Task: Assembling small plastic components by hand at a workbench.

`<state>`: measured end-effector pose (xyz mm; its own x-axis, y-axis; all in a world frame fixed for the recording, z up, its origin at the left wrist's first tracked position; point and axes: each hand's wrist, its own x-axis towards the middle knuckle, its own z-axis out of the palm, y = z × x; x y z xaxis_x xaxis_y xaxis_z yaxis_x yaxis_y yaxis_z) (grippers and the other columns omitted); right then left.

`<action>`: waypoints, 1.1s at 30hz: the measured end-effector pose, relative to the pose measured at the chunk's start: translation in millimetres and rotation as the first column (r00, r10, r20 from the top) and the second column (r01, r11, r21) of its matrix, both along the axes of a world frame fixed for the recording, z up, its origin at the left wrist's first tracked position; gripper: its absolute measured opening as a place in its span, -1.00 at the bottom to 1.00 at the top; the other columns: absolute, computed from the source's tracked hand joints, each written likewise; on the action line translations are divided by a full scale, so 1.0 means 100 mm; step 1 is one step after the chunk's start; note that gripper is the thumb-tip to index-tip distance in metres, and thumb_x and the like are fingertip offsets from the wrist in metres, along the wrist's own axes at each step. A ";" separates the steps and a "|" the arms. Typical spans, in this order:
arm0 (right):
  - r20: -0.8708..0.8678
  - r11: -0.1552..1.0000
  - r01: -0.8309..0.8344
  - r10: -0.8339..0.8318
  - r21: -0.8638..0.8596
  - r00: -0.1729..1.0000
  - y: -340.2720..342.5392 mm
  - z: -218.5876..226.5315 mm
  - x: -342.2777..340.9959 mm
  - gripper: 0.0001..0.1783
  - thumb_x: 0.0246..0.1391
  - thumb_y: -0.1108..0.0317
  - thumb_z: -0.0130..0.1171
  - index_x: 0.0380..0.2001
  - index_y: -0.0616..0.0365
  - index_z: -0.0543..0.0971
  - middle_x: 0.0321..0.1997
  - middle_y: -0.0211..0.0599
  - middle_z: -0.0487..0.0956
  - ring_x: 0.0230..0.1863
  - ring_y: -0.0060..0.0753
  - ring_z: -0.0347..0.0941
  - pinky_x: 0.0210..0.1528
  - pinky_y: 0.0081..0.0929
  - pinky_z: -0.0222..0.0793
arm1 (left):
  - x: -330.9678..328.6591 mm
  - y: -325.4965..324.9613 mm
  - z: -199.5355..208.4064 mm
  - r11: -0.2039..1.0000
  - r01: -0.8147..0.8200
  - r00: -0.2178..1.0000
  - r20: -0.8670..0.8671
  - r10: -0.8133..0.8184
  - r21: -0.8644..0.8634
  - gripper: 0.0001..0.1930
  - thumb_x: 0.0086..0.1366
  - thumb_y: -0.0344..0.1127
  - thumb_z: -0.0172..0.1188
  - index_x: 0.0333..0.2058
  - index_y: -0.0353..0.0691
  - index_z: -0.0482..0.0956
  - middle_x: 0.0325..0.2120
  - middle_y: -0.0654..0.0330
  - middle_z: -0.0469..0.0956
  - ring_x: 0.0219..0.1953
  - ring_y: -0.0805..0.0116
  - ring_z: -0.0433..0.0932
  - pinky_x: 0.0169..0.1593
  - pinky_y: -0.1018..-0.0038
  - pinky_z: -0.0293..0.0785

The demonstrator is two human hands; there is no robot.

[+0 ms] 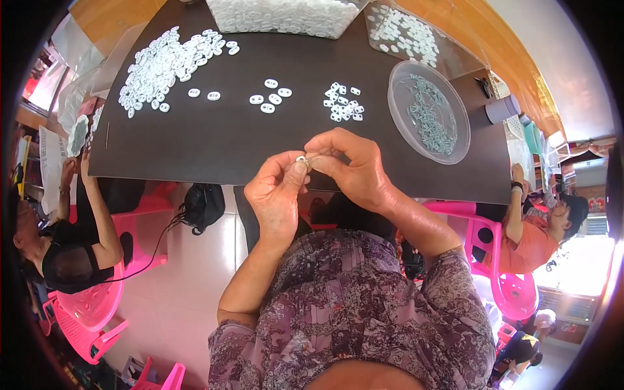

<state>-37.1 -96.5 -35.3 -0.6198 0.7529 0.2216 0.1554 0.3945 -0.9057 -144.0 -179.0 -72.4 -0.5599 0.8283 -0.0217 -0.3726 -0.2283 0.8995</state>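
Just above the near edge of the dark table, my left hand [274,192] pinches a small white plastic piece [300,158] between thumb and fingers. My right hand [354,168] meets it there, thumb and fingertips pressed together at the piece's right side. Whatever the right fingertips hold is too small to make out. Beyond my hands lies a loose cluster of white oval pieces with two holes [275,99]. Small white squarish pieces [342,107] lie in a group to their right. Farther right, a round clear tub [392,97] holds many small silvery screws [432,120].
A heap of white oval pieces [159,68] covers the far left of the table [214,143]. Clear bins [286,23] of white pieces stand along the back. A grey-purple cylinder [500,110] is at the right edge. People sit on pink chairs at both sides.
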 end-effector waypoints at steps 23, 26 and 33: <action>0.133 0.981 -0.067 0.043 0.183 0.990 0.45 0.00 -0.22 -0.88 -0.03 0.49 0.14 -0.36 0.25 0.56 -0.41 -0.32 0.52 -0.32 -0.52 0.44 -0.26 -0.58 0.33 | -0.17 0.06 -0.02 0.997 -0.058 0.997 0.051 0.056 0.043 -0.87 0.21 -0.48 0.14 -0.30 -0.44 0.51 -0.48 0.17 0.53 -0.54 0.53 0.44 -0.48 0.64 0.40; 0.188 0.921 -0.049 -0.026 0.385 0.982 0.81 -0.08 -0.38 -0.83 -0.09 0.45 0.17 -0.35 0.20 0.57 -0.42 -0.24 0.53 -0.32 -0.34 0.44 -0.25 -0.45 0.34 | -0.20 0.09 -0.04 0.997 -0.070 0.996 0.050 0.068 0.041 -0.87 0.21 -0.49 0.14 -0.29 -0.44 0.51 -0.48 0.15 0.54 -0.53 0.52 0.45 -0.47 0.63 0.41; 0.296 0.699 -0.076 -0.200 0.711 0.934 0.98 -0.33 -0.68 -0.84 -0.18 0.42 0.22 -0.41 0.11 0.58 -0.48 -0.20 0.44 -0.35 -0.12 0.35 -0.28 -0.24 0.29 | -0.22 0.09 -0.04 0.997 -0.074 0.997 0.012 0.073 0.034 -0.87 0.20 -0.49 0.14 -0.28 -0.43 0.52 -0.47 0.16 0.55 -0.53 0.53 0.45 -0.46 0.64 0.41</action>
<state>-105.0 1.7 -68.4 -0.7132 0.4986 0.4927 0.4320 0.8662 -0.2513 -166.3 -169.7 -76.6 -0.6192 0.7852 -0.0005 -0.3632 -0.2859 0.8868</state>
